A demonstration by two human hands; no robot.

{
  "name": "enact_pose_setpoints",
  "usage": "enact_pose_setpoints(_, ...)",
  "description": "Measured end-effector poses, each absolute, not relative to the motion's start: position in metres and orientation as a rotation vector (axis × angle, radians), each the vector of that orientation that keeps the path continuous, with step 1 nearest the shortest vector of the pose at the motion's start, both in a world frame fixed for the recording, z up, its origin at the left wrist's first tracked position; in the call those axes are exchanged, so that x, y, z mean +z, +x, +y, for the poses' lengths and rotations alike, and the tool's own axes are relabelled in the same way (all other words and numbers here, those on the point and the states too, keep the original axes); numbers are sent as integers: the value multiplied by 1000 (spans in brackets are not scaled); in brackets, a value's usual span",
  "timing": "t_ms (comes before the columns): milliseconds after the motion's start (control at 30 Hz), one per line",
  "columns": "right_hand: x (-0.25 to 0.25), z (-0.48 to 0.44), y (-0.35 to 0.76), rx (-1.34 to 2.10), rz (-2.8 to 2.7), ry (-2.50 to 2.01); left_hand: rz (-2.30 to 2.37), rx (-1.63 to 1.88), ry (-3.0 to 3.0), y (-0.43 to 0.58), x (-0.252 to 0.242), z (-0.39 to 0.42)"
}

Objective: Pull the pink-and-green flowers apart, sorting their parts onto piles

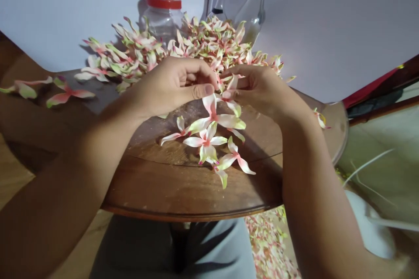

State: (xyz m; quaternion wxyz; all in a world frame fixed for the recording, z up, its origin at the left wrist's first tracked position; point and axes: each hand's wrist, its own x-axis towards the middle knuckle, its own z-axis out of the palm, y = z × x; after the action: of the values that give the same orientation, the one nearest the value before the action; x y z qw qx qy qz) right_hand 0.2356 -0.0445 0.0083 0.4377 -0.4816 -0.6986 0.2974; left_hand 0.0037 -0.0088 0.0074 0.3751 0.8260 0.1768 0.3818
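Bare forearms (75, 174) reach over a round brown wooden table (163, 187); left hand (173, 87) and right hand (255, 91) curl nearly closed above a cream-and-pink flower (212, 117), any hold hidden.

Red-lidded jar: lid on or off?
On: the red lid sits level across the top of the clear jar, covering its mouth.

Legible text: none | jar's red lid (163, 1): no readable marks | clear glass bottle (252, 13): no readable label
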Motion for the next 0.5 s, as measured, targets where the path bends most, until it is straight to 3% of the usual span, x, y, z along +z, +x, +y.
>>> enact_pose_setpoints(167,10,-46,235,734,-1936,-1255,414,858,2279,7,-3,-5)
enact_pose_setpoints(367,16,-52,235,521,-2047,-1377,517,1113,2601,5,11,-20)
enact_pose_setpoints(500,17,-52,235,335,-2054,-1399,510,1056,2606,23,8,-52)
